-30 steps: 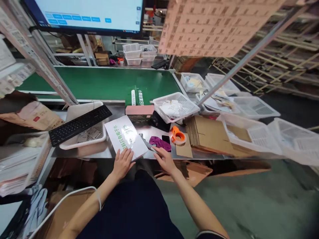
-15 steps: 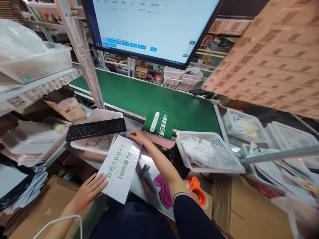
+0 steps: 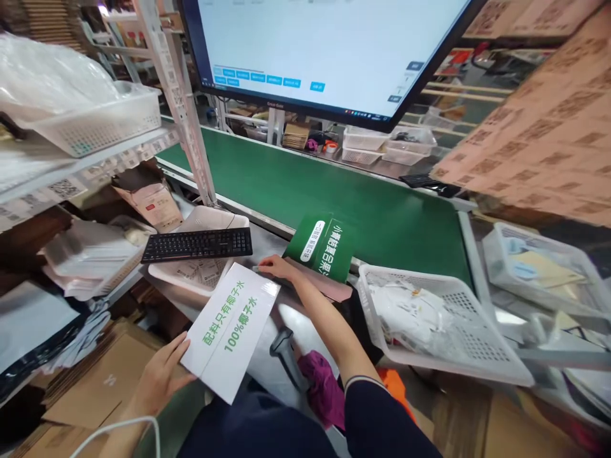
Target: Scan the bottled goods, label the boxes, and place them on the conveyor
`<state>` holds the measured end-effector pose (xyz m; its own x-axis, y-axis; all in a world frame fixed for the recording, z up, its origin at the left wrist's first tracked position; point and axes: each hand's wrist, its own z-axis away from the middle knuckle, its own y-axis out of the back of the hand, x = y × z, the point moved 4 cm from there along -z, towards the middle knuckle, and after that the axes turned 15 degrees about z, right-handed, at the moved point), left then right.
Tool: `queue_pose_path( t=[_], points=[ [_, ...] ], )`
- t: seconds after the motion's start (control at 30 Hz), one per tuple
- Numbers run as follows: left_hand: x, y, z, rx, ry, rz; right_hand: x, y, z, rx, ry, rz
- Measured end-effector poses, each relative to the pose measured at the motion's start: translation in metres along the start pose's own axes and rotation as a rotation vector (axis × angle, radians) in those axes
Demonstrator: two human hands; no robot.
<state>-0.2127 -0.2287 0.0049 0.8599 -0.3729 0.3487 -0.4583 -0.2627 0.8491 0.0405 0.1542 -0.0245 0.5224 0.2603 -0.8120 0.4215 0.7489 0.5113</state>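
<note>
"How do the hands stand?"

"Left hand (image 3: 162, 370): spread at a corner of the white box (image 3: 231, 331) (gripping or just touching, I can't tell). Right hand (image 3: 281, 268): pinching a small grey thing (image 3: 256, 269) at the far edge, the box between both hands."

"Which step?"

"Steadying the box, I'd judge; the next move calls for a firm left hand."

"Hidden?"

"Most of the grey thing; the sleeve (image 3: 382, 420) partly covers something orange (image 3: 397, 388)."

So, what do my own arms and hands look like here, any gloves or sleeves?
No gloves on your left hand or right hand. Your right arm has a navy short sleeve with a pale trim at its edge. A thin white cord crosses your left forearm; no left sleeve shows.
</note>
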Motion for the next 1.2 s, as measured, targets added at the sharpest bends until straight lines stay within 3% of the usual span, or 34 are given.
queue_pose_path(
  t=[0.17,0.5,0.73,0.83,0.93,1.0,1.07,1.2],
  points=[
    [-0.002,0.006,-0.005,-0.006,-0.072,0.015,-0.001,-0.001,0.004,0.017,-0.014,-0.037],
    [-0.001,0.007,-0.002,-0.005,-0.048,0.052,-0.02,0.005,0.02,0.005,-0.006,0.009],
    [-0.005,0.003,0.004,0.063,0.018,0.147,-0.03,0.026,0.035,-0.054,0.008,0.131],
    [-0.007,-0.002,0.011,0.209,0.096,0.15,-0.028,0.037,0.067,-0.003,0.036,0.22],
    [-0.019,-0.01,0.011,0.505,0.334,0.049,-0.01,0.037,0.116,0.249,0.005,0.323],
    [-0.028,-0.017,0.007,0.688,0.466,-0.045,0.014,0.022,0.151,0.432,-0.077,0.323],
    [-0.037,-0.021,-0.001,0.78,0.548,-0.091,0.046,-0.008,0.179,0.497,-0.233,0.25],
    [-0.042,-0.004,-0.021,0.749,0.616,-0.12,0.098,-0.089,0.203,0.497,-0.595,0.239]
  ],
)
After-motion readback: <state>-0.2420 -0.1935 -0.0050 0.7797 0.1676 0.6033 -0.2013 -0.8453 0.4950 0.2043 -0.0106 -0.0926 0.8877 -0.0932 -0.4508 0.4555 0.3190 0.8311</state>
